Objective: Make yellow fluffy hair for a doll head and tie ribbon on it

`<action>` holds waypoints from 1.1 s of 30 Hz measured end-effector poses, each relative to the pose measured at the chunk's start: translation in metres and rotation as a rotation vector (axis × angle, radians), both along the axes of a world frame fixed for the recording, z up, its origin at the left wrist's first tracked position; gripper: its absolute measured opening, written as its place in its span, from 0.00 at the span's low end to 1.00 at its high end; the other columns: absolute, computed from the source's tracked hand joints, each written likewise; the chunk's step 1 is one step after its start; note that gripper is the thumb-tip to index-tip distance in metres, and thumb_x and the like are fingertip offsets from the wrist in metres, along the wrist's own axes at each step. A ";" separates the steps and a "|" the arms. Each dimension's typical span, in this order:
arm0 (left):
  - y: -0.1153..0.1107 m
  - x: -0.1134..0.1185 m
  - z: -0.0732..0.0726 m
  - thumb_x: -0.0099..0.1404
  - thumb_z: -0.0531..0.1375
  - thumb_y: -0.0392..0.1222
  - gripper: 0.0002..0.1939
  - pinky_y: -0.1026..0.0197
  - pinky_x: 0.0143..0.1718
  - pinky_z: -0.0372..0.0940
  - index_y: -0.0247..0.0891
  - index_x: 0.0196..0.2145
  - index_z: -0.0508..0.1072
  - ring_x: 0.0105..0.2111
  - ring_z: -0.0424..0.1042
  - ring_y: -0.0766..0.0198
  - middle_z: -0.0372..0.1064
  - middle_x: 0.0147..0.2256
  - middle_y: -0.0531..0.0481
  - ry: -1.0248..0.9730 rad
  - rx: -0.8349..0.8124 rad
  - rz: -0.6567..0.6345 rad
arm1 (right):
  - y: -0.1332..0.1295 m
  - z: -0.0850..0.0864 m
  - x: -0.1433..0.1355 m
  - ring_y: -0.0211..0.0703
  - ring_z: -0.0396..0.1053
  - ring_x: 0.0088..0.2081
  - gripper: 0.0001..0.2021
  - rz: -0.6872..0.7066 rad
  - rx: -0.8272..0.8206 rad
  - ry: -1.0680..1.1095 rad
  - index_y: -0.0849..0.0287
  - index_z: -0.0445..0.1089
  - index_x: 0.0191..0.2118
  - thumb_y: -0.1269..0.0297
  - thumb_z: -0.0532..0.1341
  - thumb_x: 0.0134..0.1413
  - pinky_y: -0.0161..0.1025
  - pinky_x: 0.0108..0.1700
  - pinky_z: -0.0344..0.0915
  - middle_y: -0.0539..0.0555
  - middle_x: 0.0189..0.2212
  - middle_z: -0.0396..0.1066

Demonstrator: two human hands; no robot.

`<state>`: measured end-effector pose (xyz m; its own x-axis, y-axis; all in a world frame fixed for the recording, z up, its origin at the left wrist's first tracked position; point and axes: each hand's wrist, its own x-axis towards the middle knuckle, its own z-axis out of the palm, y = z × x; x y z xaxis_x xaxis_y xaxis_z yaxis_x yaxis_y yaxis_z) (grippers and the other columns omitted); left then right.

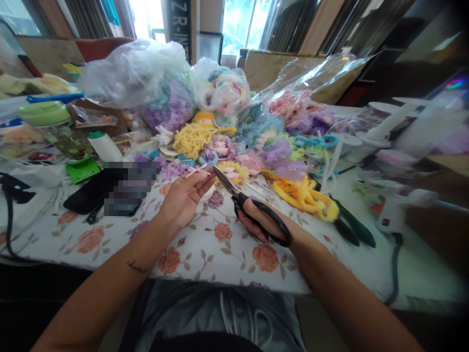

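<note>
My left hand (186,195) is raised over the flowered tablecloth (205,254), its fingers pinching a thin white ribbon (198,169). My right hand (261,219) is wrapped round the handles of black-handled scissors (237,195). The scissor blades point up and left, look nearly closed, and their tips are beside my left fingertips. Whether the blades touch the ribbon is too small to tell. Just behind the blades lies a doll face with a yellow fluffy edge (233,172), and a purple-edged one (219,146) lies farther back.
Yellow fuzzy cord (306,195) and dark green-handled pliers (351,225) lie to the right, near a white glue gun (394,215). Phones (86,190) lie left, beside a white thread cone (105,145). Bagged colourful trims (168,98) are heaped at the back.
</note>
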<state>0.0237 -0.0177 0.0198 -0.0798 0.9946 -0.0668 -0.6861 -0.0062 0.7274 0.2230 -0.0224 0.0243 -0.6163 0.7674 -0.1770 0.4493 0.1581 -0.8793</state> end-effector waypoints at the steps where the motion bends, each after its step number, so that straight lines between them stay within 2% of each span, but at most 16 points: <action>1: 0.000 0.000 0.000 0.52 0.64 0.30 0.03 0.63 0.51 0.67 0.32 0.27 0.75 0.40 0.76 0.64 0.78 0.36 0.46 0.006 -0.001 -0.001 | 0.001 0.002 0.003 0.30 0.49 0.11 0.33 0.035 -0.026 0.036 0.56 0.53 0.18 0.29 0.40 0.51 0.33 0.15 0.52 0.44 0.10 0.50; 3: 0.001 -0.002 -0.001 0.52 0.65 0.30 0.04 0.63 0.51 0.66 0.31 0.28 0.75 0.43 0.75 0.64 0.77 0.38 0.45 0.013 -0.008 0.005 | 0.005 0.009 0.012 0.30 0.49 0.12 0.34 0.068 -0.034 0.068 0.57 0.53 0.18 0.28 0.40 0.49 0.33 0.16 0.51 0.44 0.11 0.50; 5: 0.001 -0.002 -0.001 0.52 0.65 0.31 0.05 0.64 0.51 0.66 0.31 0.30 0.76 0.44 0.75 0.64 0.77 0.39 0.44 0.020 -0.022 0.011 | 0.011 0.015 0.022 0.32 0.52 0.13 0.34 -0.028 0.048 -0.043 0.57 0.54 0.18 0.27 0.42 0.47 0.34 0.17 0.50 0.46 0.12 0.52; 9: 0.000 -0.001 -0.001 0.51 0.66 0.32 0.05 0.67 0.46 0.68 0.31 0.29 0.75 0.41 0.75 0.66 0.77 0.36 0.46 0.065 -0.061 0.008 | 0.024 0.018 0.037 0.40 0.63 0.21 0.30 -0.264 0.329 -0.583 0.59 0.65 0.20 0.33 0.54 0.45 0.35 0.23 0.51 0.53 0.17 0.64; 11: -0.002 0.001 -0.002 0.51 0.66 0.33 0.05 0.67 0.44 0.69 0.32 0.27 0.75 0.38 0.76 0.66 0.77 0.33 0.47 0.107 -0.066 -0.013 | 0.028 0.017 0.041 0.45 0.67 0.26 0.27 -0.283 0.439 -0.837 0.60 0.71 0.23 0.37 0.57 0.46 0.36 0.25 0.51 0.57 0.22 0.69; 13: -0.005 0.003 -0.003 0.50 0.67 0.34 0.04 0.66 0.41 0.69 0.32 0.26 0.75 0.36 0.76 0.65 0.77 0.30 0.48 0.158 -0.056 -0.047 | 0.030 0.017 0.046 0.47 0.69 0.28 0.26 -0.283 0.462 -0.954 0.60 0.75 0.28 0.38 0.56 0.47 0.36 0.25 0.52 0.59 0.25 0.72; 16: -0.008 0.005 -0.004 0.50 0.67 0.35 0.05 0.65 0.38 0.70 0.33 0.25 0.75 0.32 0.76 0.65 0.76 0.28 0.49 0.242 -0.042 -0.098 | 0.030 0.021 0.056 0.46 0.70 0.28 0.28 -0.293 0.400 -0.943 0.57 0.77 0.32 0.36 0.55 0.45 0.36 0.26 0.53 0.57 0.26 0.74; 19: -0.009 0.007 -0.006 0.51 0.66 0.36 0.05 0.65 0.36 0.70 0.33 0.26 0.74 0.29 0.74 0.67 0.75 0.26 0.51 0.300 -0.034 -0.133 | 0.031 0.024 0.066 0.48 0.70 0.30 0.29 -0.375 0.379 -0.970 0.58 0.77 0.33 0.35 0.54 0.46 0.36 0.27 0.55 0.58 0.28 0.74; 24: -0.009 0.008 -0.009 0.53 0.66 0.36 0.04 0.66 0.35 0.68 0.35 0.26 0.73 0.29 0.73 0.68 0.74 0.26 0.53 0.362 -0.001 -0.166 | 0.033 0.022 0.066 0.52 0.72 0.34 0.25 -0.456 0.408 -1.114 0.61 0.77 0.35 0.44 0.52 0.52 0.37 0.27 0.55 0.62 0.32 0.75; 33: -0.016 0.009 -0.008 0.55 0.66 0.39 0.06 0.68 0.38 0.67 0.36 0.30 0.76 0.33 0.73 0.69 0.77 0.34 0.50 0.564 0.049 -0.391 | 0.033 0.018 0.062 0.50 0.71 0.34 0.17 -0.441 0.455 -1.090 0.58 0.75 0.32 0.49 0.58 0.46 0.37 0.24 0.52 0.58 0.31 0.74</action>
